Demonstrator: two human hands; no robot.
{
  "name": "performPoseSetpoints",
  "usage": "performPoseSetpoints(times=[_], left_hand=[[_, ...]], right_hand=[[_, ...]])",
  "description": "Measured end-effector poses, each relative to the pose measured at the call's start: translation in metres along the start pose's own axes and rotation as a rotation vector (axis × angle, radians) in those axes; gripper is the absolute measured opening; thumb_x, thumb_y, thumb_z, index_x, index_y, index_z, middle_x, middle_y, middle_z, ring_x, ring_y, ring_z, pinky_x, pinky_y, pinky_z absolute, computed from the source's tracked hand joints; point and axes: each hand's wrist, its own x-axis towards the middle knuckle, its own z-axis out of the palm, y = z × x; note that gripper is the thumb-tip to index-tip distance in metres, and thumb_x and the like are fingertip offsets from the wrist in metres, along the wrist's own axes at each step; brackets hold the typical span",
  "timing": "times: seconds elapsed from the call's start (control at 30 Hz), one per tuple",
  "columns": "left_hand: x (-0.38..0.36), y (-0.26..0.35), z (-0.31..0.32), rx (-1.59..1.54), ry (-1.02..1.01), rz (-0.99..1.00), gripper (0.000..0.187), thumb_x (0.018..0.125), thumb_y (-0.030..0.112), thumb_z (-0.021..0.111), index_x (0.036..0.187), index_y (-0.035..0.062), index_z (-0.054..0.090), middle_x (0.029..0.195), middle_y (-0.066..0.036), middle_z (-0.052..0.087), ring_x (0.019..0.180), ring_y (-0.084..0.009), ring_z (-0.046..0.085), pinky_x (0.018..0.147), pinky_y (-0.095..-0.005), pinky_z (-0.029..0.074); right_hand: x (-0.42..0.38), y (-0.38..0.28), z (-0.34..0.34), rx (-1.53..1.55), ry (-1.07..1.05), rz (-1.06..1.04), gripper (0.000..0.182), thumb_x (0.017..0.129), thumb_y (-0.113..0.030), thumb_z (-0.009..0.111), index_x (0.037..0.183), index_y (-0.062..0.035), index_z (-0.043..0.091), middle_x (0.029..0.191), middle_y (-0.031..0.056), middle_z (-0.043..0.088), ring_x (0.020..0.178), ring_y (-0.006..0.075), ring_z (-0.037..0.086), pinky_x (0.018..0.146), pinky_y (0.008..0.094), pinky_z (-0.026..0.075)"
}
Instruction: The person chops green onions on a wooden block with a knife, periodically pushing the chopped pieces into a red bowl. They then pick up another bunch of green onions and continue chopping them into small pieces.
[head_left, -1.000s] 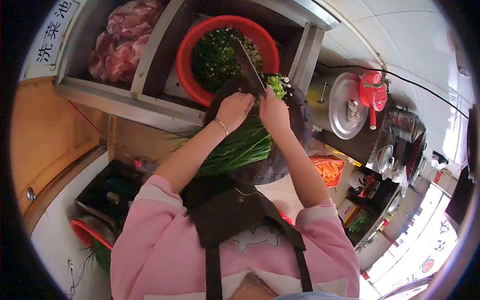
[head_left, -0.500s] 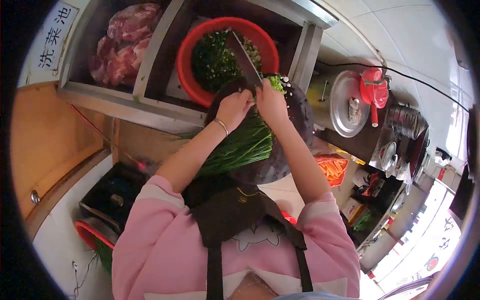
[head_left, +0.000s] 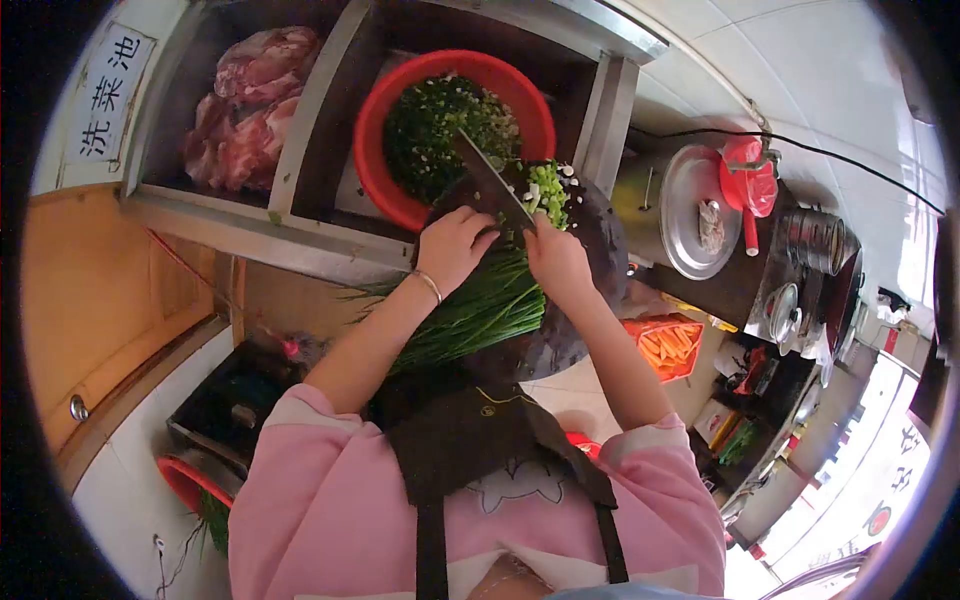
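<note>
My right hand (head_left: 560, 262) is closed round the handle of a kitchen knife (head_left: 488, 172), whose blade slants away toward the red basin. A bunch of long green onions (head_left: 475, 315) lies on a round, dark chopping board (head_left: 596, 245). Curled fingers of my left hand (head_left: 452, 250) press on the cut end of that bunch, left of the blade; the fingertips are partly hidden. Chopped green and white pieces (head_left: 547, 193) are heaped beyond my right hand. The red basin (head_left: 366, 165), holding finely chopped greens, stands just past the board.
Raw meat (head_left: 245, 125) lies in the left sink compartment, behind a steel divider (head_left: 315, 100). To the right are a large lidded pot (head_left: 690, 235), a red ladle (head_left: 748, 200) and a red crate of carrot-like pieces (head_left: 668, 345). A black bin (head_left: 235, 400) stands low on the left.
Both hands have drawn back toward my body and farther apart. The knife came back with the right hand, and more of the chopped heap shows.
</note>
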Motion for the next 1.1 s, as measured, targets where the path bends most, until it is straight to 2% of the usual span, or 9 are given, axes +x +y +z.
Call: performPoseSetpoints(times=[0.27, 0.37, 0.43, 0.47, 0.53, 0.57, 0.67, 0.9, 1.1], left_hand=[[0.000, -0.007, 0.013, 0.086, 0.008, 0.093, 0.010, 0.080, 0.018, 0.067, 0.085, 0.0102, 0.070, 0.083, -0.006, 0.065, 0.077, -0.0269, 0.063, 0.067, -0.0383, 0.052], [-0.006, -0.001, 0.003, 0.026, -0.055, -0.036, 0.015, 0.082, 0.019, 0.066, 0.092, 0.0099, 0.069, 0.092, -0.007, 0.065, 0.087, -0.0270, 0.062, 0.073, -0.0375, 0.052], [-0.012, 0.014, -0.013, 0.035, -0.017, -0.001, 0.040, 0.082, 0.034, 0.068, 0.111, 0.0062, 0.063, 0.109, -0.014, 0.060, 0.102, -0.0318, 0.057, 0.086, -0.0400, 0.048], [-0.019, 0.021, -0.016, 0.032, -0.025, -0.008, 0.040, 0.082, 0.034, 0.068, 0.111, 0.0062, 0.063, 0.109, -0.014, 0.060, 0.102, -0.0318, 0.057, 0.086, -0.0400, 0.048], [-0.033, 0.039, -0.017, 0.111, -0.190, 0.051, 0.088, 0.070, 0.057, 0.072, 0.133, 0.0022, 0.044, 0.129, -0.022, 0.047, 0.120, -0.0400, 0.044, 0.101, -0.0490, 0.037], [-0.038, 0.049, -0.019, 0.101, -0.192, 0.047, 0.088, 0.070, 0.057, 0.072, 0.133, 0.0022, 0.044, 0.129, -0.022, 0.047, 0.120, -0.0400, 0.044, 0.101, -0.0490, 0.037], [-0.054, 0.072, -0.014, 0.253, -0.492, -0.053, 0.135, 0.048, 0.067, 0.078, 0.149, 0.0055, 0.014, 0.146, -0.028, 0.027, 0.136, -0.0443, 0.024, 0.108, -0.0632, 0.016], [-0.076, 0.075, 0.004, 0.468, -0.511, 0.014, 0.120, 0.056, 0.049, 0.082, 0.149, 0.0108, 0.016, 0.144, -0.024, 0.030, 0.133, -0.0402, 0.030, 0.106, -0.0617, 0.023], [-0.088, 0.073, 0.008, 0.335, -0.447, 0.061, 0.105, 0.060, 0.037, 0.081, 0.145, 0.0100, 0.026, 0.137, -0.021, 0.037, 0.126, -0.0375, 0.037, 0.102, -0.0568, 0.029]], right_hand=[[0.030, -0.014, 0.009, -0.085, -0.035, -0.081, 0.018, 0.092, -0.022, 0.046, 0.101, -0.0055, 0.045, 0.070, 0.0211, 0.063, 0.067, 0.0422, 0.063, 0.059, 0.0536, 0.050], [0.033, -0.005, -0.007, 0.019, 0.029, -0.011, 0.020, 0.092, -0.022, 0.048, 0.102, -0.0045, 0.047, 0.071, 0.0231, 0.063, 0.070, 0.0429, 0.063, 0.062, 0.0546, 0.049], [0.020, 0.012, -0.018, 0.283, 0.156, -0.039, 0.030, 0.090, -0.020, 0.055, 0.114, -0.0027, 0.051, 0.078, 0.0255, 0.063, 0.074, 0.0431, 0.062, 0.065, 0.0514, 0.048], [0.010, 0.016, -0.034, 0.329, 0.113, -0.026, 0.031, 0.090, -0.019, 0.056, 0.115, -0.0023, 0.052, 0.079, 0.0257, 0.063, 0.075, 0.0435, 0.062, 0.064, 0.0500, 0.048], [-0.017, 0.034, -0.054, 0.368, 0.061, 0.004, 0.031, 0.090, -0.019, 0.057, 0.116, -0.0019, 0.052, 0.080, 0.0260, 0.063, 0.076, 0.0440, 0.061, 0.064, 0.0485, 0.047], [-0.030, 0.044, -0.062, 0.352, 0.003, 0.040, 0.029, 0.090, -0.018, 0.058, 0.113, -0.0014, 0.053, 0.080, 0.0259, 0.063, 0.076, 0.0443, 0.061, 0.064, 0.0473, 0.047], [-0.073, 0.081, -0.062, 0.287, -0.095, 0.056, 0.026, 0.089, -0.018, 0.058, 0.109, -0.0011, 0.053, 0.079, 0.0256, 0.063, 0.076, 0.0445, 0.061, 0.064, 0.0467, 0.047], [-0.104, 0.120, -0.034, 0.029, -0.248, -0.041, 0.019, 0.090, -0.019, 0.054, 0.100, -0.0035, 0.050, 0.076, 0.0235, 0.062, 0.074, 0.0441, 0.060, 0.065, 0.0531, 0.046], [-0.010, 0.109, -0.060, -0.237, -0.300, -0.281, 0.018, 0.089, -0.022, 0.054, 0.101, -0.0087, 0.053, 0.078, 0.0189, 0.063, 0.075, 0.0404, 0.063, 0.066, 0.0520, 0.049]])
